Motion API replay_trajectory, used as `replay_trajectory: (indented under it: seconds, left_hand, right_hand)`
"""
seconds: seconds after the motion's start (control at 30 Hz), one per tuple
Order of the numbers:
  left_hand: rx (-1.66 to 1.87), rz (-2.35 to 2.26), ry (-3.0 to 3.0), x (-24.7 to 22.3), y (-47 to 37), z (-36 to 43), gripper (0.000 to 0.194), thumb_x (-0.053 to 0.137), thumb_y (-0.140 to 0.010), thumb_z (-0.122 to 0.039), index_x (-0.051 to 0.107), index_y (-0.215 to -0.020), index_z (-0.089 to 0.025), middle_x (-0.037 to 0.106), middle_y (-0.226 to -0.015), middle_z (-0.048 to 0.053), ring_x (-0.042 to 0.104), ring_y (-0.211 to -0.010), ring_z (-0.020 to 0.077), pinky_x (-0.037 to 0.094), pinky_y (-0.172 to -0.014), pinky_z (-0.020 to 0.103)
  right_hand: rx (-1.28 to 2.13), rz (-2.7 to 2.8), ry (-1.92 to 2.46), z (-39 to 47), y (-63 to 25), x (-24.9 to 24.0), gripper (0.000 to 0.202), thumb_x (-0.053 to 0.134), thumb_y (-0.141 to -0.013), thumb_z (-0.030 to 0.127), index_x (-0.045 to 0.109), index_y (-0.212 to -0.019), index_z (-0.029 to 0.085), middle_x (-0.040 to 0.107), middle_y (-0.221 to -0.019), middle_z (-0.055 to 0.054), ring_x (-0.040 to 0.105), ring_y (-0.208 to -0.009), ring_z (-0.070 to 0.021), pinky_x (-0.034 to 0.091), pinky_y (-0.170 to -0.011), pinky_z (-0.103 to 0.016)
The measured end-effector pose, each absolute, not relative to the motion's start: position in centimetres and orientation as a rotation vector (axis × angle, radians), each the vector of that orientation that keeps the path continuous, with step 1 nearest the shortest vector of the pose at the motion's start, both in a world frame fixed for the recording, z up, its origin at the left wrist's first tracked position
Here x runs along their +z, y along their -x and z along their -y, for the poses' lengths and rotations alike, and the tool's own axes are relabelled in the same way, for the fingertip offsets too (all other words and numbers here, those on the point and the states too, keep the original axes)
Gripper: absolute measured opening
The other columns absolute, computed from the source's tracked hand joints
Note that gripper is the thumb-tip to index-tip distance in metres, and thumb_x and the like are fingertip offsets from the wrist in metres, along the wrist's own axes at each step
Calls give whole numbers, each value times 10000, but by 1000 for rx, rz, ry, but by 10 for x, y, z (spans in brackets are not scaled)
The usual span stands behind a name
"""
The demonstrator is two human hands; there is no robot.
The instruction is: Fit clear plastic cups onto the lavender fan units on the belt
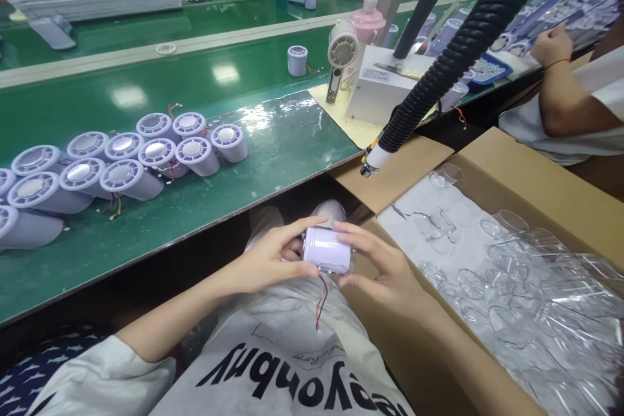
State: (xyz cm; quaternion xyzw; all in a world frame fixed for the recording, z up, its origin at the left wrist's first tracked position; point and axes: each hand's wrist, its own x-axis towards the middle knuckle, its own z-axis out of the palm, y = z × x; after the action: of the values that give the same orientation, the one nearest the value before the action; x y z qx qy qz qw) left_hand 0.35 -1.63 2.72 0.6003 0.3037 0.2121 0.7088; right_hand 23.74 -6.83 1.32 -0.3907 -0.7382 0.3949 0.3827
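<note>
Over my lap I hold a lavender fan motor housing lying on its side. My left hand grips its left end, thumb below and fingers above and behind. My right hand closes round the other end with fingertips on top and thumb underneath. A clear edge shows at that right end; I cannot tell whether it is a separate cover. Red and black wires hang down from the housing. Similar lavender housings with ribbed round ends stand in rows on the green bench at the left.
On my right, an open cardboard box holds many clear plastic covers. A black corrugated hose hangs above its near corner. A handheld fan and a white box-shaped device stand on the bench. Co-workers' hands appear across and right.
</note>
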Motion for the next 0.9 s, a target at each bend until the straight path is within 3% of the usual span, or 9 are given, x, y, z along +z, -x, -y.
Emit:
replay_trajectory:
  seconds: [0.1,0.2,0.33,0.43,0.5,0.6,0.67,0.8,0.9]
  left_hand:
    - [522,-584,-1410,27,-2,15,737,773,-738,-238,459,-1401,-314,481,-1446,94,535,-1261,279,468,-1040,431]
    - [497,-535,-1393,25,0,15,740,738,-775,-207,414,-1429,-332,471,-1453,97,542,-1263,269,457,-1056,447]
    - [438,-553,-1360,19,0,16,774,733,-783,-211,368,-1454,-337,531,-1395,93,607,-1182,260,509,-995,411]
    - [412,-577,-1382,12,-1,17,792,727,-788,-213,340,-1466,-345,546,-1385,90,634,-1136,252,524,-969,411]
    - [434,-547,-1385,8,-2,18,792,722,-790,-200,338,-1465,-357,485,-1451,92,593,-1203,259,507,-996,407]
    - [511,-513,-1408,8,-4,18,807,745,-765,-180,363,-1450,-373,314,-1566,73,415,-1378,279,432,-1086,401]
    - [531,-521,-1394,11,-6,17,855,756,-751,-167,331,-1463,-377,270,-1583,77,401,-1387,281,430,-1088,401]
    - [525,-507,-1338,20,-8,17,836,764,-736,-149,356,-1437,-349,405,-1489,103,567,-1231,262,516,-991,376]
    - [580,-491,-1403,25,-8,19,726,757,-730,-116,448,-1355,-319,475,-1404,90,571,-1212,249,513,-995,369]
  right_hand:
    - [1379,1551,1014,70,-237,13,562,752,-827,299,511,-1330,358,593,-1288,-53,627,-1105,-258,569,-915,-433]
    - [1495,1419,1010,73,-237,11,522,762,-815,299,565,-1293,366,636,-1214,-38,677,-975,-232,607,-838,-407]
    - [1423,1468,1092,74,-235,11,519,803,-760,268,636,-1240,372,594,-1316,-23,641,-1081,-266,591,-889,-431]
    - [1453,1443,1089,74,-233,10,511,796,-760,232,646,-1228,373,599,-1320,-17,664,-1048,-267,586,-900,-448]
    - [1408,1480,1081,74,-233,9,505,796,-760,230,650,-1223,370,580,-1352,-19,635,-1115,-286,573,-926,-456]
    - [1216,1617,1088,75,-234,8,595,818,-741,223,606,-1277,371,570,-1367,-25,540,-1247,-304,513,-1010,-484]
    - [1067,1688,1064,75,-235,10,666,805,-754,177,543,-1331,382,569,-1366,-21,511,-1277,-290,460,-1063,-502]
    - [815,1798,984,75,-234,17,614,679,-816,45,523,-1315,367,527,-1375,-40,507,-1267,-271,478,-1042,-486]
    - [829,1791,970,76,-233,21,614,660,-826,46,490,-1337,340,498,-1358,-69,510,-1247,-276,481,-1038,-498]
